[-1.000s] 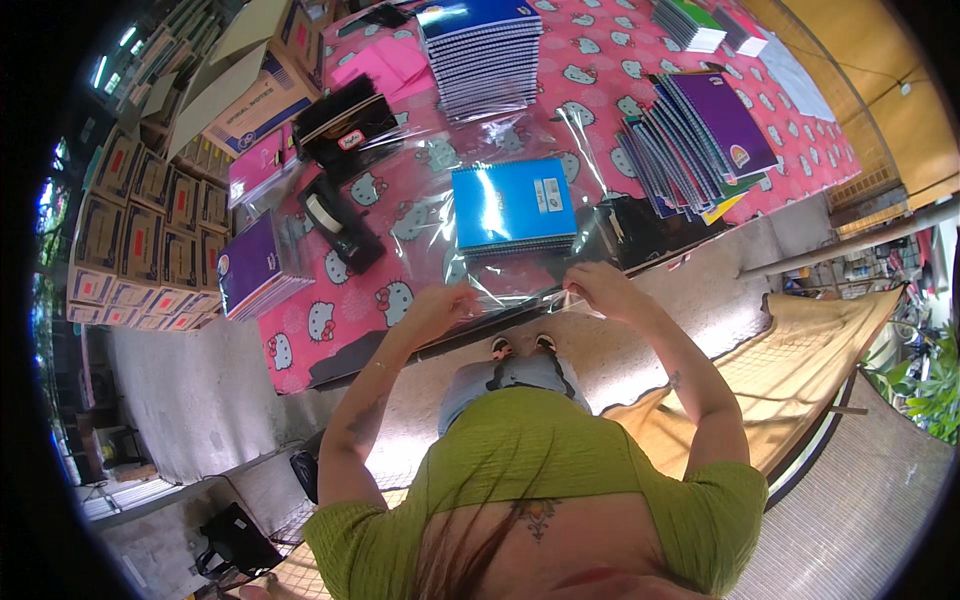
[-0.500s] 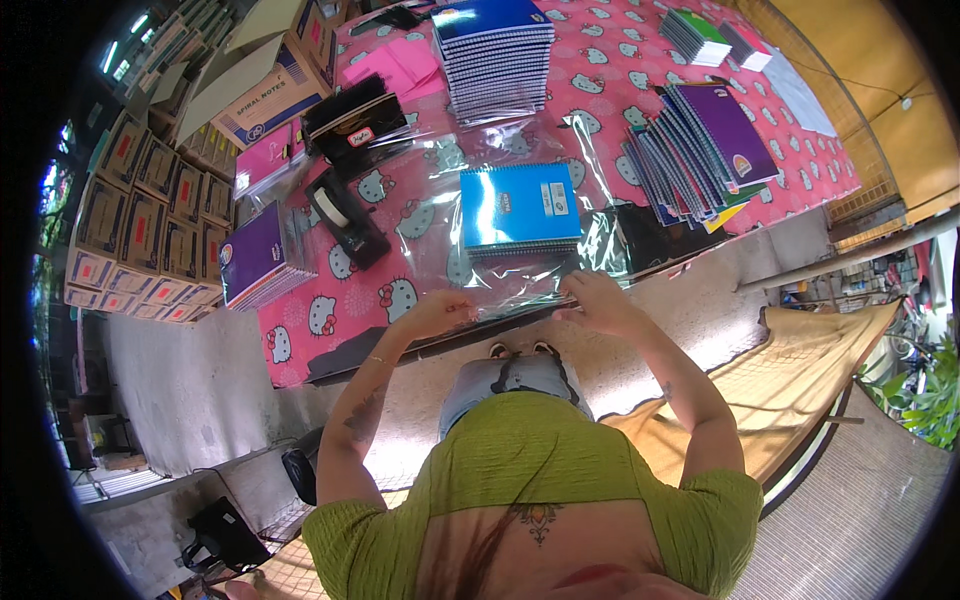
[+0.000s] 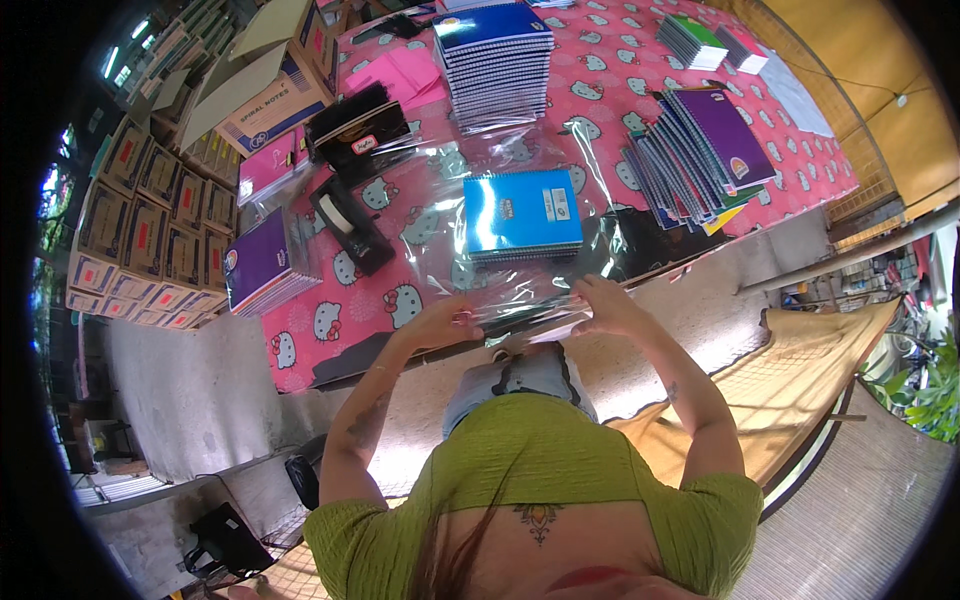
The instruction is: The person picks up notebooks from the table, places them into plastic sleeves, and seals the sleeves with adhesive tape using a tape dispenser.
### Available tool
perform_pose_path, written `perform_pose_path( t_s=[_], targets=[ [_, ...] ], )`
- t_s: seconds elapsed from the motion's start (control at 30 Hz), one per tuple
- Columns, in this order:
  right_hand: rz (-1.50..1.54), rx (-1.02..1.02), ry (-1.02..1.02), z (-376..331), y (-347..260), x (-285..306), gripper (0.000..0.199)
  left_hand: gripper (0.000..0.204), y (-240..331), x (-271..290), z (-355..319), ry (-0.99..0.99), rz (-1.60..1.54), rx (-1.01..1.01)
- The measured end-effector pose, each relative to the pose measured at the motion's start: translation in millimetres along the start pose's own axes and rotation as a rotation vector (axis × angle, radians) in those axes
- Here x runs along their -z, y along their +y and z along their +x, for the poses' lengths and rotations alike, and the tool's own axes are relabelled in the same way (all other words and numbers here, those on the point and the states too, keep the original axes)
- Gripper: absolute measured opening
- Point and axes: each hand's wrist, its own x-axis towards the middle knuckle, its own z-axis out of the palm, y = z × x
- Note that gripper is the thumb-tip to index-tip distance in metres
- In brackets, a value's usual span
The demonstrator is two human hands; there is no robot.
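Observation:
A small stack of spiral notebooks with a bright blue cover (image 3: 520,212) lies on a clear plastic sheet (image 3: 435,245) near the table's front edge. My left hand (image 3: 440,324) pinches the sheet's near edge, just left of the notebooks. At the right, my right hand (image 3: 606,304) has its fingers closed on the same edge. Between my hands the plastic is lifted slightly and shines with glare. The fingertips show only in part. A black tape dispenser (image 3: 350,225) stands left of the sheet.
Behind the sheet rises a tall stack of spiral notebooks (image 3: 493,70). Fanned purple-covered notebooks (image 3: 715,140) lie at the right, others (image 3: 262,262) at the left edge. A black box (image 3: 358,130) stands beside pink sheets (image 3: 400,75). Cardboard boxes (image 3: 150,225) are piled at left.
Both hands have moved slightly toward me and down, drawing the plastic's near edge over the table's front edge. The blue notebooks stay nearly in place.

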Motion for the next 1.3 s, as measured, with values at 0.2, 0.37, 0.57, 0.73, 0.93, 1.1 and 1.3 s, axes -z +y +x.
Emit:
perform_pose_path(
  t_s=[0.2,0.37,0.57,0.73,0.93,1.1,1.3],
  targets=[
    [0.204,-0.116,0.308,20.4,51.5,59.7,0.033,0.027,12.1,73.0,36.2,0.544,0.211,-0.087],
    [-0.321,-0.145,0.540,69.4,-52.6,31.1,0.051,0.020,-35.5,106.1,92.8,0.570,-0.069,0.060],
    [-0.278,0.042,0.393,92.9,-57.0,-39.4,0.067,0.016,-3.9,105.7,127.9,0.617,0.404,0.158],
    [-0.231,0.042,0.370,93.4,-58.4,-32.5,0.063,0.020,49.0,86.8,225.4,0.665,0.415,-0.376],
    [-0.209,0.055,0.350,95.8,-64.4,-23.8,0.059,0.016,8.5,74.2,341.0,0.453,0.749,-0.236],
    [-0.215,0.042,0.322,96.8,-53.8,-25.2,0.059,0.019,18.9,75.4,347.3,0.390,0.895,-0.331],
    [-0.197,0.056,0.315,94.9,-53.7,-22.2,0.062,0.017,43.0,90.2,339.0,0.491,1.031,-0.424]
  ],
)
